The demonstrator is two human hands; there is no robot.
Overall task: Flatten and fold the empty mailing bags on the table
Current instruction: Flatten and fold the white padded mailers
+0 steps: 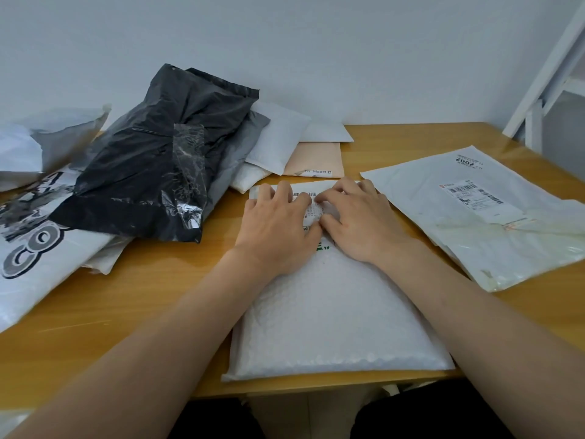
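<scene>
White bubble-padded mailing bag (335,315) lies flat on the wooden desk (152,299) straight in front of me, its near edge at the desk's front edge and its far end carrying a printed shipping label with a barcode (311,198). Both my hands press down on that far end, side by side and nearly touching. My left hand (278,223) lies palm down with fingers spread and slightly bent over the label; my right hand (357,217) does the same just beside it, fingertips pressing on the label, neither one gripping anything.

To the right, near the bubble bag, a flat translucent white plastic mailing bag (474,223) rests on the desk with two address labels on top. Beyond my hands a pale peach paper envelope (316,160) lies under small white padded mailers (278,137). To the left sits a heap: a crumpled black plastic mailing bag (152,160) with a strip of clear tape, resting on a grey one (234,153). Beneath and in front of these spreads a large white plastic bag with bold black-and-grey lettering (38,248), and a crinkled white bag (47,137) stands at the far left. A pale wall (285,42) rises behind the desk, and a white frame (544,80) leans at the right.
</scene>
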